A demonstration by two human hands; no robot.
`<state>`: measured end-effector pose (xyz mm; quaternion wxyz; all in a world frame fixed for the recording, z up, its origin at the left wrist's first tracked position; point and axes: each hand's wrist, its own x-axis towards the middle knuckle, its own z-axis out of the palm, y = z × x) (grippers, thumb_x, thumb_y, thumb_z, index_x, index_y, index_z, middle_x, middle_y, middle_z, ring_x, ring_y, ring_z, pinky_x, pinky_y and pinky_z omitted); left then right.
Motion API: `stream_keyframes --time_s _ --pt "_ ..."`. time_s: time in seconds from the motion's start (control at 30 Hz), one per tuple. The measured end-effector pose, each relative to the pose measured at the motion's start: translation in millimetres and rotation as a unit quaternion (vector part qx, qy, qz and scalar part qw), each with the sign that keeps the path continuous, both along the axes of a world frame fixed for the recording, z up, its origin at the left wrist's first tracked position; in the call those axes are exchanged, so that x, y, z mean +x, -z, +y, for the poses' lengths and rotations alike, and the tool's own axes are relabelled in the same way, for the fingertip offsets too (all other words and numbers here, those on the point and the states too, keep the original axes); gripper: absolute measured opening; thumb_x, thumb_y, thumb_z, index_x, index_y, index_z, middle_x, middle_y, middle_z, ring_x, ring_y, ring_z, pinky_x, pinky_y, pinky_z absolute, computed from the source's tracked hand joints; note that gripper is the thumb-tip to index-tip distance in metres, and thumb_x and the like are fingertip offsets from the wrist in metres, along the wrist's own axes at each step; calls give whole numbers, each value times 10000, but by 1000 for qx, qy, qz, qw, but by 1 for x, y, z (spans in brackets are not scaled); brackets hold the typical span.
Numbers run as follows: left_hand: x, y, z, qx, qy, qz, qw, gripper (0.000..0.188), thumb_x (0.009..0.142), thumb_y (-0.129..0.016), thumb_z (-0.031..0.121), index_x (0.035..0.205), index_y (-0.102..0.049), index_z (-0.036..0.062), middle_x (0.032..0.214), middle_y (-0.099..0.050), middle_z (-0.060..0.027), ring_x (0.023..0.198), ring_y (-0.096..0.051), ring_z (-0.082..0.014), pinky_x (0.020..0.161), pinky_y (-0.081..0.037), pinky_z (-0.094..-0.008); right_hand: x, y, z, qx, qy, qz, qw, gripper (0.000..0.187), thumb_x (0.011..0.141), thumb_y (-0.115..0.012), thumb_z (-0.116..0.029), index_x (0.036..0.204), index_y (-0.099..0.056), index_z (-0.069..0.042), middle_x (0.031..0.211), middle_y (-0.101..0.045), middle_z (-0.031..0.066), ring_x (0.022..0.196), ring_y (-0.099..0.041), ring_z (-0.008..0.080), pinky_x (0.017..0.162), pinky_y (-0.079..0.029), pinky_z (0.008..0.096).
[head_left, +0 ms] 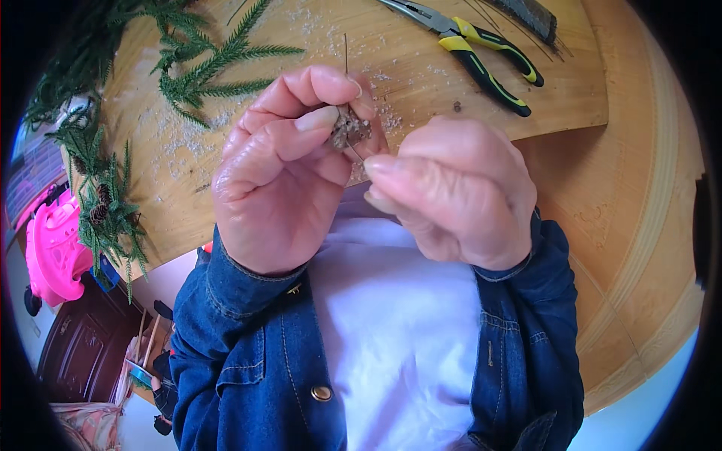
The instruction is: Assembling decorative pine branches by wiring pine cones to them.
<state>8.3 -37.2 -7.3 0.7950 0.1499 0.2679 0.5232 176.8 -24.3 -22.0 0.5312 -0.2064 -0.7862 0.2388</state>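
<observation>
My left hand point(274, 177) is closed, pinching a small grey-brown pine cone point(348, 129) with whitish scales between thumb and fingers. From the cone a thin dark wire point(346, 56) sticks up past my fingertips. The wire's other end comes out at the lower right, where the thumb and fingers of my right hand point(462, 195) are pinched on it. Both hands are raised over the near edge of the wooden table point(173, 229). Part of the cone is hidden by my left fingers.
A green artificial garland point(90, 143) with brown cones point(98, 212) hangs over the table's left edge. Loose green sprigs point(218, 68) lie nearby among white flakes. Long-nose pliers point(470, 56) with yellow-black handles and several thin wires point(492, 22) lie at the far right.
</observation>
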Motion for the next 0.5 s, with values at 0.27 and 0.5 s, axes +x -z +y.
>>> stream_keyframes --time_s 0.27,0.5 --pt "-4 4 2 126 50 68 989 191 830 -509 46 1016 -490 2 910 -518 -121 868 -507 -192 804 -429 -298 6 -21 -2 -233 1 28 972 109 817 -685 -7 896 -613 16 728 -570 85 607 -522 154 554 -414 246" --pt "6 -15 -8 31 27 113 993 186 905 -536 65 1070 -507 -17 1003 -571 -121 940 -545 -163 845 -437 -274 8 -36 1 -226 19 -23 974 96 815 -683 -9 834 -597 28 681 -553 75 572 -492 145 508 -376 249"
